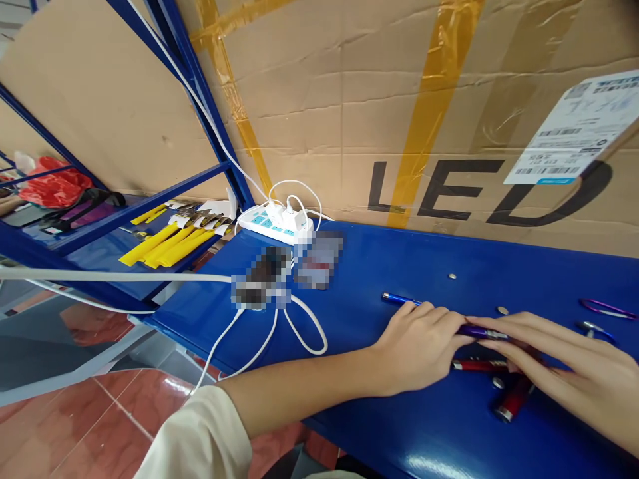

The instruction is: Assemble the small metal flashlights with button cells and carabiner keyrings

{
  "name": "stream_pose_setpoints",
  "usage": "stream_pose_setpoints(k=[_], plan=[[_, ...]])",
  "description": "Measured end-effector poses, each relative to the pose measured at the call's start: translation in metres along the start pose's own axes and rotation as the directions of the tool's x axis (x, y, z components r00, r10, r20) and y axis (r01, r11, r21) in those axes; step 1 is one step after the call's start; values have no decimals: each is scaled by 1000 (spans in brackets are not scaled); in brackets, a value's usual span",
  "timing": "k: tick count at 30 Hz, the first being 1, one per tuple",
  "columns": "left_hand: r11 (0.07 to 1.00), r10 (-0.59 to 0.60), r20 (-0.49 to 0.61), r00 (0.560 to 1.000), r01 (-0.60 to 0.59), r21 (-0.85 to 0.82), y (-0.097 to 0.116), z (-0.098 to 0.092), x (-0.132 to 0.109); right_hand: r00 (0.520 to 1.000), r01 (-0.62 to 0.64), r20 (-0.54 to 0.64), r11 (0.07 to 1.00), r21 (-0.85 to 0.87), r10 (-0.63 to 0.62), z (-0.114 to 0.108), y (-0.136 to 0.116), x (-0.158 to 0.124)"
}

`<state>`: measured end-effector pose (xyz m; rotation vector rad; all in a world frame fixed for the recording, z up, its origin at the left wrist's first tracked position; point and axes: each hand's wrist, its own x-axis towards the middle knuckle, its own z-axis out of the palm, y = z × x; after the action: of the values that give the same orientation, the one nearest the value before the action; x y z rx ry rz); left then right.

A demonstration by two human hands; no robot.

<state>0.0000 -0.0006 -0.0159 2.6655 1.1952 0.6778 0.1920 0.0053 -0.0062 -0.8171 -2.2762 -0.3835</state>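
Holding a purple pen (482, 330) with both hands, low over the blue counter (399, 266). Gripping its 9 o'clock end with the left hand (419, 336), fingers curled. Pinching its 3 o'clock end with the right hand (574, 372), fingers flat on top. Looks like twisting or pulling at the pen's middle; cannot tell which. Lying close by: a blue pen (399, 299) at 11 o'clock of the left hand, a red pen (474, 364) at 6 o'clock of the purple one, a small silver bit (502, 310) at 1 o'clock. For a next move: keep a tight hold on both ends, go slow, and take care not to knock the small bit away.
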Motion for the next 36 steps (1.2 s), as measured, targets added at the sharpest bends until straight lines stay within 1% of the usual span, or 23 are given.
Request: stream_pose_setpoints(k=[2, 6, 11, 17, 21, 24, 26, 29, 31, 34, 36], plan=[[999, -24, 3, 1000, 24, -25, 1, 0, 0, 1000, -27, -3, 1000, 9, 27, 2, -1, -1], [996, -60, 10, 998, 60, -60, 4, -1, -2, 992, -128, 4, 992, 20, 128, 7, -4, -8], [993, -89, 0, 996, 89, -72, 10, -5, -3, 971, -237, 4, 965, 111, 238, 8, -10, -6], [988, -135, -13, 991, 133, -80, 13, -5, -4, 961, -278, 70, 935, 222, 269, 5, -15, -1], [986, -134, -33, 990, 131, -101, 15, -6, -4, 942, -336, 101, 895, 292, 320, 1, -16, 1], [988, -126, -46, 991, 121, -96, 15, -6, -4, 933, -360, 137, 853, 377, 333, -3, -16, 5], [989, -117, -38, 992, 113, -97, 14, -7, -4, 923, -385, 181, 809, 444, 339, -4, -14, 8], [985, -85, -6, 996, 83, -150, 13, -8, -4, 887, -461, 260, 701, 544, 381, -4, -8, 8], [977, -60, 12, 998, 61, -204, 14, -9, -4, 868, -485, 256, 619, 618, 424, -2, -3, 6], [962, -41, 39, 998, 50, -269, 15, -11, -5, 819, -535, 283, 486, 691, 499, -1, 1, 4], [951, -42, 62, 997, 59, -305, 16, -12, -6, 793, -552, 301, 417, 722, 529, 0, 3, 3]])
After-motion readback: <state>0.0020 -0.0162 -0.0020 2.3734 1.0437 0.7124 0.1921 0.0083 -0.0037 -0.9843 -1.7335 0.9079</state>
